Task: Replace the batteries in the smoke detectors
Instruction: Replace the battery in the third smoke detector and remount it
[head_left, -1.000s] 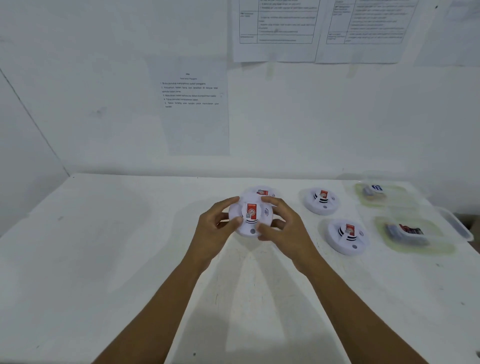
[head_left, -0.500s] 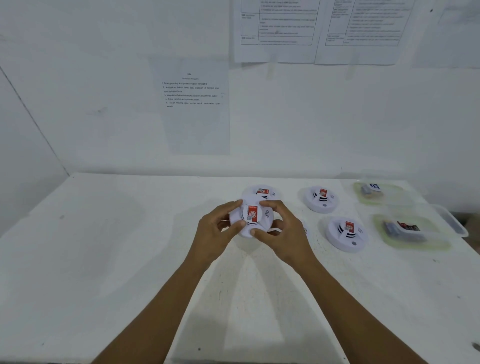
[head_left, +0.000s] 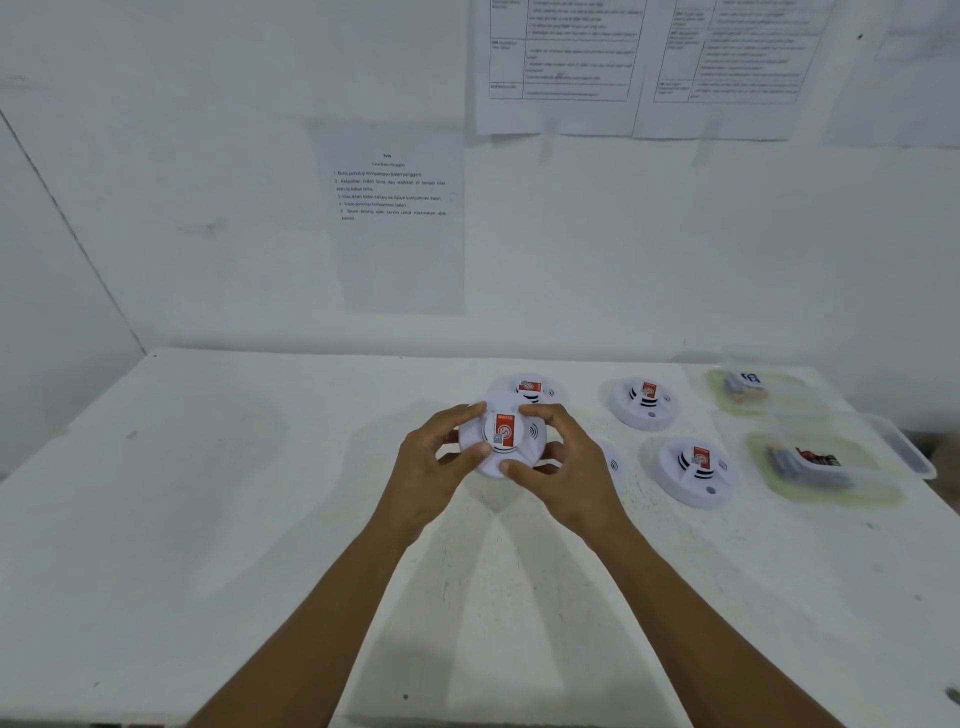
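Both hands: left hand (head_left: 431, 467) and right hand (head_left: 566, 470) pinched the smoke detector (head_left: 501, 436) by its rim.
Nearer tray (head_left: 906, 453): sat at three o'clock from it.

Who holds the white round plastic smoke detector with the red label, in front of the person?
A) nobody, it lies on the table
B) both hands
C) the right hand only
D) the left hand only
B: the left hand and the right hand both grip the rim of the white round smoke detector.

two hands (head_left: 519, 467) gripping smoke detector (head_left: 501, 439), table (head_left: 208, 519)
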